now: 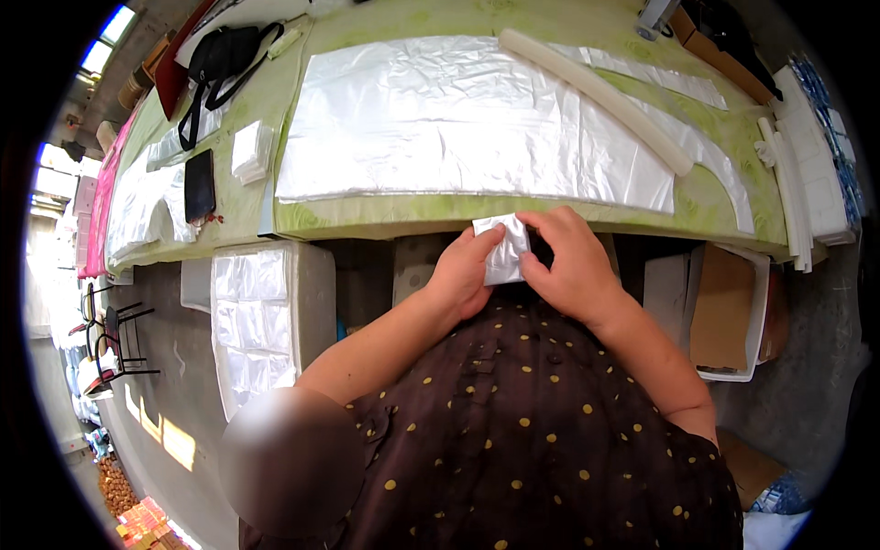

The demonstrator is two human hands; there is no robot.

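Close to my body, just off the table's front edge, I hold a small folded packet of thin white plastic film point(503, 260). My left hand point(466, 268) grips its left side, the thumb lying across its face. On the right side my right hand point(574, 263) pinches it, with thumb and forefinger at its edge. Beyond my hands a large stack of flat white plastic sheets point(403, 128) lies on the table point(367, 217) with its green patterned cover. A long pale roll or tube point(596, 101) rests slantwise over the sheets.
At the left of the table lie a black bag point(223, 57), a dark phone-like slab point(199, 186) and a small stack of folded white packets point(250, 152). A white box point(316, 321) with rows of folded packets stands below left. A white bin with cardboard point(720, 312) is below right.
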